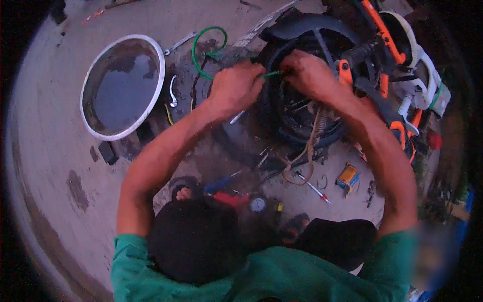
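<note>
My left hand (235, 85) is closed around a thin green hose (194, 54), which loops on the ground beyond it. A short stretch of the hose runs out of this fist toward my right hand (308, 71). The right fingers are pinched together at the near left part of a black motorbike wheel (274, 108), where the hose ends. What exactly they grip is hidden. The wheel sits low beside orange and white bike parts (387, 38).
A wide basin of dark water (162, 70) stands at left. Near it lie a spanner (180, 43) and a chrome lever (173, 91). Closer to me are a red-tipped screwdriver (315, 189), a small yellow-blue box (347, 176) and a round gauge (258, 205). A brown cord (312, 143) hangs by the wheel.
</note>
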### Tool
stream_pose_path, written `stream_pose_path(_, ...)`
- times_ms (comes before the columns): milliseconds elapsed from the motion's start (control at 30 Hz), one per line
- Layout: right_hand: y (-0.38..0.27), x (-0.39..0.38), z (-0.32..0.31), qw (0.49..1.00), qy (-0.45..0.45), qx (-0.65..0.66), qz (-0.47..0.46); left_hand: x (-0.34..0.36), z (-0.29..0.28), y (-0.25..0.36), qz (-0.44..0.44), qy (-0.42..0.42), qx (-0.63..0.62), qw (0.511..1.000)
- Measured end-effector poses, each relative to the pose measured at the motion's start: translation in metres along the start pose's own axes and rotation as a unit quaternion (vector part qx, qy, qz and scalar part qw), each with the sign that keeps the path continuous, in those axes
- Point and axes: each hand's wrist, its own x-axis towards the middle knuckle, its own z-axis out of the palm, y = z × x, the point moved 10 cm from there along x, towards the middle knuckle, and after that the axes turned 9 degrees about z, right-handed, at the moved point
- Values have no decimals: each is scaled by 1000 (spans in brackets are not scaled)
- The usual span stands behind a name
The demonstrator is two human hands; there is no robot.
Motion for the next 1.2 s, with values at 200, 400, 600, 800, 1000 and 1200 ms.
stream_pose_path(200, 5, 7, 0, 997, -36, -5, -63, -2, 6, 0, -6, -18, 4, 1000)
stream_pose_path(400, -1, 7, -4, 995, -3, 14, -98, 5, 8, 3, 22, -14, 13, 1000)
stream_pose_path(600, 4, 6, 1, 995, -1, 47, -92, 6, 4, 0, 12, -4, -7, 1000)
stream_pose_path(800, 6, 6, 3, 992, 7, 57, -109, 9, 9, 5, 33, -10, 13, 999)
stream_pose_path(1000, 4, 9, 1, 995, -15, 46, -88, 12, 12, 7, 19, 8, 17, 1000)
stream_pose_path(1200, 0, 9, 3, 991, -7, 60, -119, 18, 16, 0, 50, -32, -18, 998)
